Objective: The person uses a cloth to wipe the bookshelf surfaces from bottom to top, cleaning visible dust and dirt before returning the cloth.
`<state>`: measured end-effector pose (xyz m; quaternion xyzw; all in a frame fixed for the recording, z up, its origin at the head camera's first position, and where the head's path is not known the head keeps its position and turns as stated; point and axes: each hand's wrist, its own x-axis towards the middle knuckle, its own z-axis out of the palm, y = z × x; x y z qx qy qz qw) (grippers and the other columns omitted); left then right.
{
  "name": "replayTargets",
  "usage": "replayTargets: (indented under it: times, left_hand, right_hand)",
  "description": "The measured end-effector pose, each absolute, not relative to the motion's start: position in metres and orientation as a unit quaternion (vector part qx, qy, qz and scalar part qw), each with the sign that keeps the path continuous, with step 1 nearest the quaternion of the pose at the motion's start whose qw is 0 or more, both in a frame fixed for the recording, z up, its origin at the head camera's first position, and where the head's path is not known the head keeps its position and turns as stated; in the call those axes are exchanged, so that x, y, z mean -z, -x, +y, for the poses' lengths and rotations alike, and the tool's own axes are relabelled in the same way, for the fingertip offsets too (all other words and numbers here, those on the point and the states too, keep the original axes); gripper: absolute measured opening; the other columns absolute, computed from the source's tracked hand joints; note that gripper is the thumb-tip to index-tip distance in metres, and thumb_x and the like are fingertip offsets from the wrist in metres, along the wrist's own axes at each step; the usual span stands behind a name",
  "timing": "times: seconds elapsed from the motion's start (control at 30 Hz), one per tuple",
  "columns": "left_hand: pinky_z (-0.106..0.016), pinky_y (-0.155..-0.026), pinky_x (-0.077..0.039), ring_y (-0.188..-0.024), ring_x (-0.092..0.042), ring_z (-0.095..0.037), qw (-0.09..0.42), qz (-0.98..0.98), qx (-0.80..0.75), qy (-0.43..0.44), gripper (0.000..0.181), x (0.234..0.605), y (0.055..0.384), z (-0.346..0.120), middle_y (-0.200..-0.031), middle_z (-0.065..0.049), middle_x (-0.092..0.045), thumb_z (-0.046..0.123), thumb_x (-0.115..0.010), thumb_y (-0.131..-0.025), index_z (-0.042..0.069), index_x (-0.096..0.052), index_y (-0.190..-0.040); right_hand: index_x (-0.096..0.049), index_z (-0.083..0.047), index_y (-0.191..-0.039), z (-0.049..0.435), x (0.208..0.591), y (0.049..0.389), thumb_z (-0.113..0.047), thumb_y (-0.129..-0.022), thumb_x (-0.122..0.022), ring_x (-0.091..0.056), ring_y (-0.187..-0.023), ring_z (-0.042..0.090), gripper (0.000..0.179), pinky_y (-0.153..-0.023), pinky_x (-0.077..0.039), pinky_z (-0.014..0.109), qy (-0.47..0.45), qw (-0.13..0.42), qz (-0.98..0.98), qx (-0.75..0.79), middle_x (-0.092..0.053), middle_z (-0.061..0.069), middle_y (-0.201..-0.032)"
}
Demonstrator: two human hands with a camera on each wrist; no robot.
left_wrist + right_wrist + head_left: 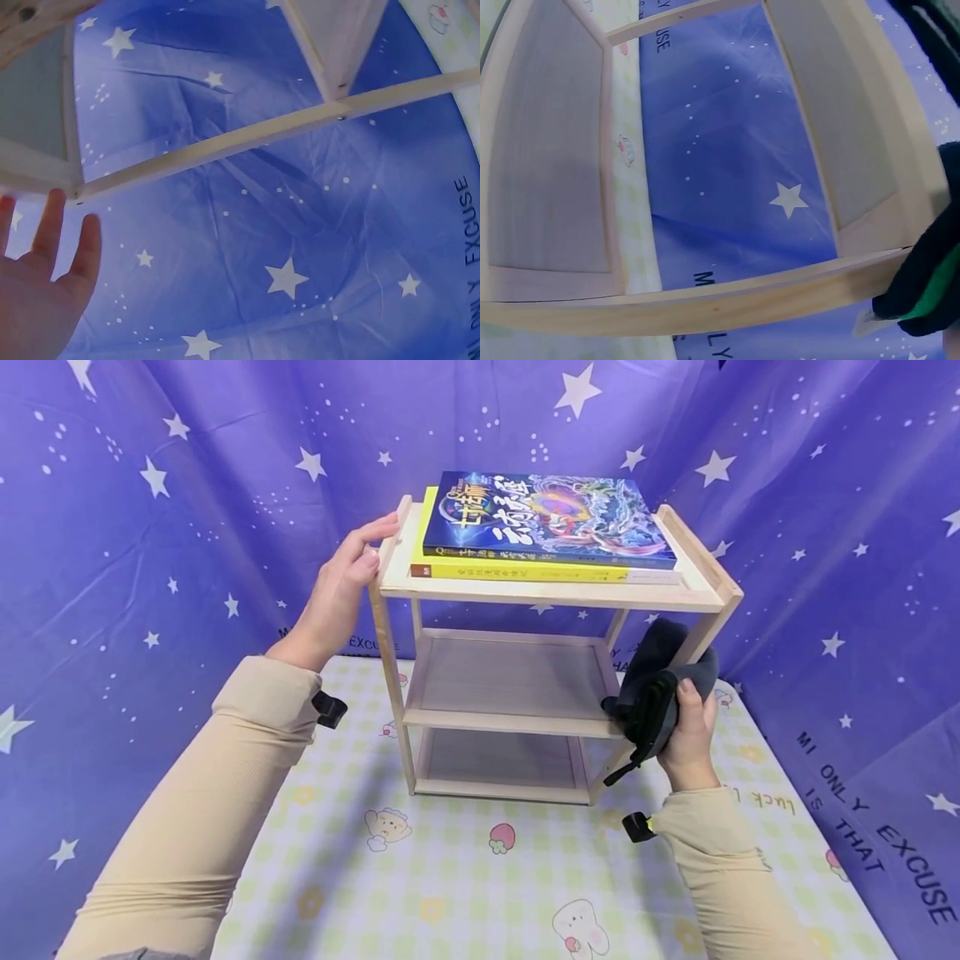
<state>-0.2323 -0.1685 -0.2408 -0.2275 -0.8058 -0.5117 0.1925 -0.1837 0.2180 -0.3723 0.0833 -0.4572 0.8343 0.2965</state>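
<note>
Rack [517, 678], one, pale wood, three tiers, standing upright on a checked, cartoon-printed tabletop [450, 872]. Books, two, lying flat on the top tier: a blue illustrated volume [558, 518] stacked upon a yellow-spined volume [517, 572]. Left grip [347, 585], bare hand: fingers fairly straight and extended, touching the rack's upper left edge; in the left wrist view the fingers show spread beside a corner of the frame. Right grip [692, 735], bare hand: closed around a dark cloth [651, 710], held bunched about the right front post below the top tier; a green patch shows among its folds in the right wrist view. Backdrop: blue-purple curtain [225, 468], white stars.
</note>
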Motion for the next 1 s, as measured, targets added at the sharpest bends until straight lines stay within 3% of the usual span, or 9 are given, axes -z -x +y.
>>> replayTargets:
  times: [0.13, 0.27, 0.47, 0.6, 1.0]
  left_hand:
    - [-0.032, -0.107, -0.035, -0.140, -0.041, -0.016, 0.165, -0.796, 0.542, 0.212, 0.047, 0.234, 0.231, -0.166, -0.156, 0.004, -0.042, 0.027, -0.036, -0.100, 0.007, -0.053, -0.138]
    - [-0.032, -0.107, -0.037, -0.135, -0.046, -0.017, 0.143, -0.803, 0.546, 0.191, 0.047, 0.231, 0.232, -0.166, -0.156, 0.004, -0.041, 0.028, -0.039, -0.100, 0.011, -0.051, -0.142]
    - [-0.045, -0.116, -0.032, -0.139, -0.043, -0.021, 0.093, -0.817, 0.541, 0.177, 0.055, 0.227, 0.236, -0.170, -0.156, -0.006, -0.039, 0.030, -0.038, -0.097, 0.018, -0.040, -0.151]
    - [-0.045, -0.114, -0.030, -0.139, -0.038, -0.021, 0.068, -0.814, 0.548, 0.182, 0.059, 0.227, 0.238, -0.168, -0.159, -0.004, -0.032, 0.034, -0.036, -0.095, 0.018, -0.035, -0.152]
    - [-0.047, -0.116, -0.022, -0.145, -0.027, -0.020, 0.068, -0.790, 0.581, 0.185, 0.067, 0.235, 0.241, -0.160, -0.162, -0.003, -0.023, 0.043, -0.034, -0.091, 0.019, -0.032, -0.153]
  right_hand:
    - [-0.058, -0.003, -0.102, 0.221, 0.368, 0.183, -0.019, -0.086, -0.069, -0.064, -0.069, 0.009, 0.025, -0.065, -0.054, 0.020, -0.103, 0.278, -0.455, -0.840, -0.065, 0.003, -0.083]
    - [-0.059, -0.004, -0.102, 0.223, 0.365, 0.184, -0.020, -0.086, -0.068, -0.064, -0.066, 0.009, 0.024, -0.063, -0.054, 0.020, -0.106, 0.281, -0.461, -0.835, -0.065, 0.002, -0.081]
    - [-0.058, -0.004, -0.110, 0.225, 0.360, 0.185, -0.021, -0.086, -0.069, -0.062, -0.066, 0.009, 0.031, -0.062, -0.053, 0.020, -0.106, 0.277, -0.463, -0.835, -0.064, 0.003, -0.082]
    - [-0.058, -0.004, -0.108, 0.225, 0.359, 0.183, -0.020, -0.085, -0.070, -0.061, -0.067, 0.008, 0.030, -0.063, -0.052, 0.020, -0.097, 0.279, -0.460, -0.837, -0.063, 0.002, -0.083]
    - [-0.059, -0.004, -0.101, 0.223, 0.363, 0.182, -0.023, -0.085, -0.072, -0.062, -0.063, 0.009, 0.028, -0.060, -0.052, 0.020, -0.087, 0.277, -0.449, -0.845, -0.064, 0.002, -0.079]
